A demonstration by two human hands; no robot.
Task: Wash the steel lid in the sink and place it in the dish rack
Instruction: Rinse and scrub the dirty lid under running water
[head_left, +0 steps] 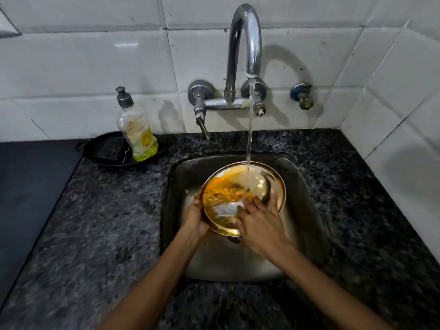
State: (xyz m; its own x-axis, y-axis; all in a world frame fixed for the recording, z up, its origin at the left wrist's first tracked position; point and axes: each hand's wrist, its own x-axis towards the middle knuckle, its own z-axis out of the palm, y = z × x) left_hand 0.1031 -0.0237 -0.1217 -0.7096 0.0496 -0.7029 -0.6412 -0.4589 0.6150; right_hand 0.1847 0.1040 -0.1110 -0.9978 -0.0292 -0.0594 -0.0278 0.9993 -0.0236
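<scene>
A: which step is this?
B: mid-wash. left hand [194, 216] gripping the steel lid [241, 197] by its rim, tilted over the sink [307, 210]; right hand [258, 221] flat and open, rubbing off orange gunk under the tap stream [249, 139]
A: next?
B: probably more rinsing, then the rack, which isn't in view
</scene>
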